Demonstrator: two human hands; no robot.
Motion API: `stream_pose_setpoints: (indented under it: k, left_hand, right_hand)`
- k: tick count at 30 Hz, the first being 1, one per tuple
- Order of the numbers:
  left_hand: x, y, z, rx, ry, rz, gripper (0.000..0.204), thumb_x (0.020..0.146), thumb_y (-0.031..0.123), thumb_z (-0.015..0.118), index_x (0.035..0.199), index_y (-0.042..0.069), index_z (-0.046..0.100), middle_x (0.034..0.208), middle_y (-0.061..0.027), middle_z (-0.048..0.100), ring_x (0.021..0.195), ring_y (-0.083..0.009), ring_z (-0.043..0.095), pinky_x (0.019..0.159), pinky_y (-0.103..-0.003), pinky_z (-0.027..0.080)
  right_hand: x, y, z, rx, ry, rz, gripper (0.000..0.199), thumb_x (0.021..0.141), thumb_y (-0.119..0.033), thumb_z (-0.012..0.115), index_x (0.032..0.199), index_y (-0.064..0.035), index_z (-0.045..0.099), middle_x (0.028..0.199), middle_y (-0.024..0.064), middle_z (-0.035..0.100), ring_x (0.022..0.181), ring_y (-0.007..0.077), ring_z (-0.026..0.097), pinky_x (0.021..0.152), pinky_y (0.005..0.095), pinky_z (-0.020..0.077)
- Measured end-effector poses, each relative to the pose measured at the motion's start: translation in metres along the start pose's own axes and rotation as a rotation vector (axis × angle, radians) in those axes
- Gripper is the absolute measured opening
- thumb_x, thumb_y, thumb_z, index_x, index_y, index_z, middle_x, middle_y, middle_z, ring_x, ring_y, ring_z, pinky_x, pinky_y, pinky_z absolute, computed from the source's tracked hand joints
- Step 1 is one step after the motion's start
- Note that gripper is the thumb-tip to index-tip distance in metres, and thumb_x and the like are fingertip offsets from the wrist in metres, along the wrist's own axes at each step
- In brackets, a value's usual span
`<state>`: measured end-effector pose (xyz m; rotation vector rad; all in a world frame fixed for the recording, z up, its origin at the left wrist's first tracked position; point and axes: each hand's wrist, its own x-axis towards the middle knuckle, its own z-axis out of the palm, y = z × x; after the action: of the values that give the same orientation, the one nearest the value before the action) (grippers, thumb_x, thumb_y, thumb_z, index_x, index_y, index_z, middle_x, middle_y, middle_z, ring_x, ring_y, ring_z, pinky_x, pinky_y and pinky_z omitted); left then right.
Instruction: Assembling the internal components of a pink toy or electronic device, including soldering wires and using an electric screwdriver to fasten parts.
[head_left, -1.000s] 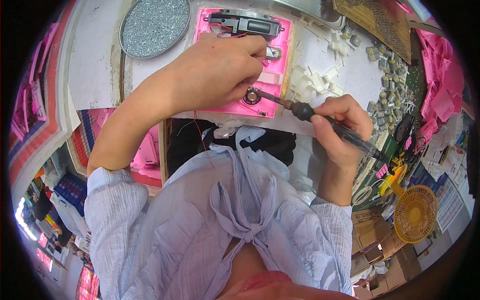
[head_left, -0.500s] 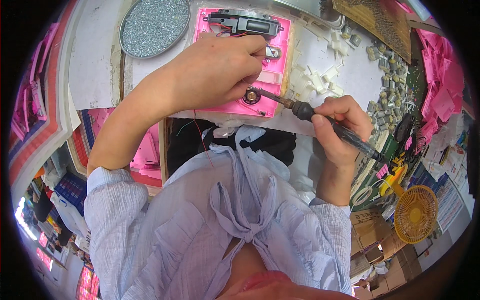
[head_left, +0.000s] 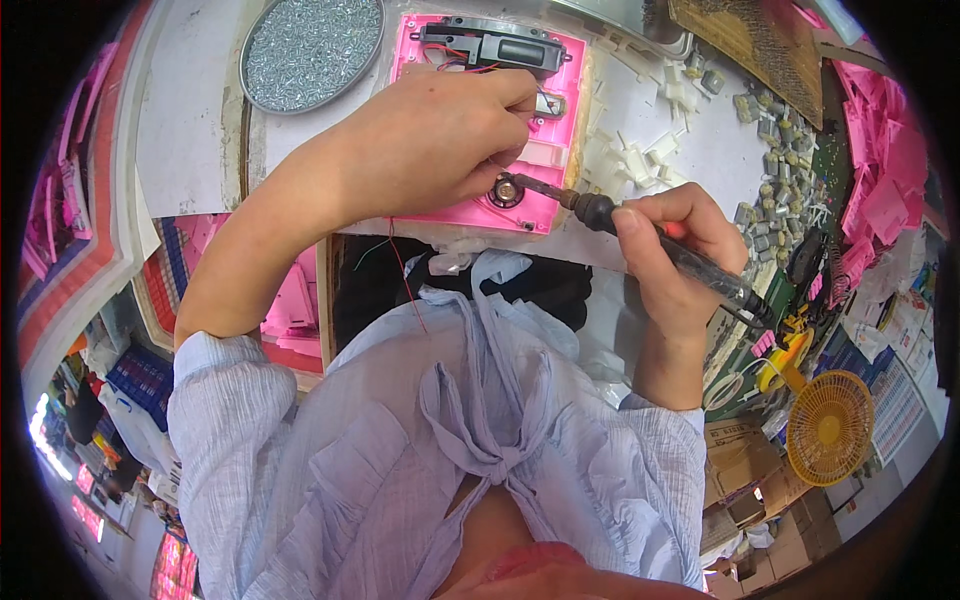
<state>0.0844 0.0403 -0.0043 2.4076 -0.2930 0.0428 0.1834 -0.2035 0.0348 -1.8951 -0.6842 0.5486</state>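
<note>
My right hand (head_left: 685, 255) grips the dark handle of a soldering iron (head_left: 597, 212). The iron's metal tip points left and reaches the rim of a small round black part with a shiny centre (head_left: 506, 191), perhaps a speaker, set in a pink plastic housing (head_left: 565, 130). Just above that round part, my left hand (head_left: 455, 135) is closed in a pinch; whatever lies between the fingertips is hidden. It covers much of the housing. Thin red and green wires (head_left: 392, 243) hang from under this hand over the table's front edge. A black module (head_left: 510, 50) with red wires lies across the housing's far end.
A round metal tray of small screws (head_left: 312, 55) stands at the far left. Right of the housing lie loose white plastic pieces (head_left: 650, 160), then several small metal motors (head_left: 770, 160). Pink parts (head_left: 885, 170) are heaped at the far right, above a yellow fan (head_left: 830, 428).
My right hand has shifted slightly and the soldering iron's angle has changed a little, its tip still at the round part. My left hand stays pinched in nearly the same place.
</note>
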Motion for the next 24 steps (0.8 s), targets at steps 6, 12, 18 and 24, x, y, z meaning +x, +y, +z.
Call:
stream_pose_setpoints:
  k: [6, 12, 18, 24]
  left_hand:
    - [-0.001, 0.000, 0.001, 0.011, 0.001, -0.010, 0.010, 0.078, 0.004, 0.068, 0.080, 0.000, 0.059, 0.098, -0.0111, 0.059, 0.087, -0.0326, 0.063, 0.075, -0.043, 0.051]
    - [0.000, 0.000, 0.001, 0.009, 0.009, 0.003, 0.009, 0.079, 0.004, 0.068, 0.081, 0.000, 0.060, 0.099, -0.0114, 0.059, 0.088, -0.0330, 0.063, 0.076, -0.043, 0.051]
    - [0.000, 0.004, 0.000, 0.035, -0.017, -0.017, 0.009, 0.080, 0.004, 0.069, 0.082, 0.000, 0.061, 0.100, -0.0118, 0.059, 0.088, -0.0333, 0.064, 0.076, -0.044, 0.052]
    - [0.001, 0.010, -0.001, 0.098, -0.045, -0.043, 0.009, 0.080, 0.005, 0.070, 0.083, 0.001, 0.063, 0.101, -0.0125, 0.060, 0.090, -0.0334, 0.065, 0.076, -0.044, 0.052]
  right_hand:
    - [-0.006, 0.009, 0.001, 0.082, 0.051, -0.067, 0.015, 0.081, -0.008, 0.085, 0.083, -0.0023, 0.072, 0.069, 0.0009, 0.068, 0.058, 0.0038, 0.054, 0.054, 0.0194, 0.0401]
    - [-0.011, 0.016, -0.008, 0.131, 0.109, -0.087, 0.014, 0.082, -0.006, 0.084, 0.083, -0.0012, 0.071, 0.068, 0.0001, 0.067, 0.058, 0.0027, 0.053, 0.053, 0.0186, 0.0385]
    - [-0.007, 0.016, -0.005, 0.148, 0.064, -0.068, 0.014, 0.082, -0.005, 0.084, 0.083, -0.0014, 0.071, 0.068, -0.0007, 0.067, 0.058, 0.0014, 0.052, 0.053, 0.0178, 0.0373]
    - [-0.005, 0.015, -0.004, 0.113, 0.056, -0.074, 0.014, 0.082, -0.005, 0.084, 0.083, -0.0018, 0.070, 0.067, -0.0013, 0.067, 0.058, 0.0017, 0.052, 0.053, 0.0180, 0.0375]
